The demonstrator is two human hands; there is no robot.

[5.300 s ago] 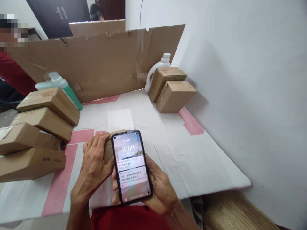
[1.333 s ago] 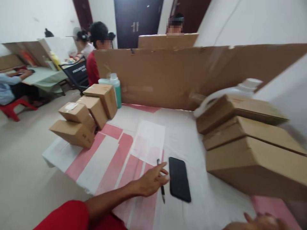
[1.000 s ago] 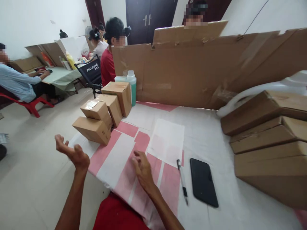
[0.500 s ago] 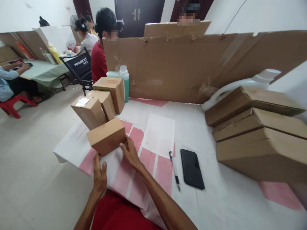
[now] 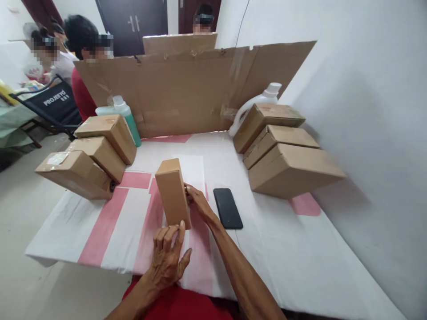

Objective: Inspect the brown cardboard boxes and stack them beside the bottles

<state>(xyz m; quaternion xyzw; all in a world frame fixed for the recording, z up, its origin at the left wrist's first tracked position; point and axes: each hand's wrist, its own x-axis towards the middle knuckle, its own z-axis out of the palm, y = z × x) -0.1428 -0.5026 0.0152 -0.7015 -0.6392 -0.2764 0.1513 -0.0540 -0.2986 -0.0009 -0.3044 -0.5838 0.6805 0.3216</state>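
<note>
A small brown cardboard box (image 5: 173,195) stands tilted over the table in front of me. My right hand (image 5: 200,204) grips its right side, with some fingers hidden behind the box. At the box's near lower edge is my left hand (image 5: 168,255), fingertips touching the cardboard and thumb spread apart. Behind the box lies a white sheet of paper (image 5: 195,166), partly covered. A black phone (image 5: 228,208) rests on the cloth just right of my right hand.
Brown boxes stand in a row at the left (image 5: 75,173) and right (image 5: 290,171) of the cloth-covered table (image 5: 293,262). Behind them are a green-liquid bottle (image 5: 128,118), a white jug (image 5: 256,98) and a cardboard partition (image 5: 180,93). Several people sit beyond.
The view has swung right. The small box has been turned to a more upright position. My left hand has moved to its near lower edge. The pen no longer shows.
</note>
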